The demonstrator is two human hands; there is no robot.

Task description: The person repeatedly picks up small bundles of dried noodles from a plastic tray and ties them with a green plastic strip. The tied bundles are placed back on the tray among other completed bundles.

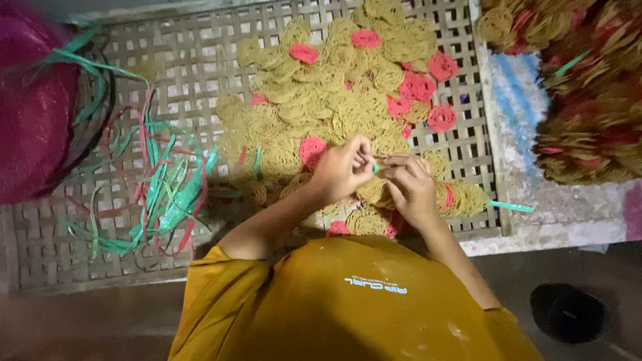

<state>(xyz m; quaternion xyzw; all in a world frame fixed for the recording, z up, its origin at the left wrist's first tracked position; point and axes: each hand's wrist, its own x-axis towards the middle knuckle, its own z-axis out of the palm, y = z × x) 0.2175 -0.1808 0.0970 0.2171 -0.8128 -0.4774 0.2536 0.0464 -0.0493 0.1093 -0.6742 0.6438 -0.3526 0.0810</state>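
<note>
Fingers of left hand [342, 168] and right hand [409, 187] pinch a green strip [511, 206] around a stack of yellow noodle discs [461, 199], above the woven tray [194, 60].

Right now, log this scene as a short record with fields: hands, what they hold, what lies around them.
left hand: left hand pinches a green strip over a stack of crackers
right hand: right hand grips the same stack; a green strip end sticks out to the right
surface: woven bamboo tray
on tray: heap of yellow and pink round crackers; loose green and red strips
far right: bundled crackers
far left: pink mesh bag
</note>
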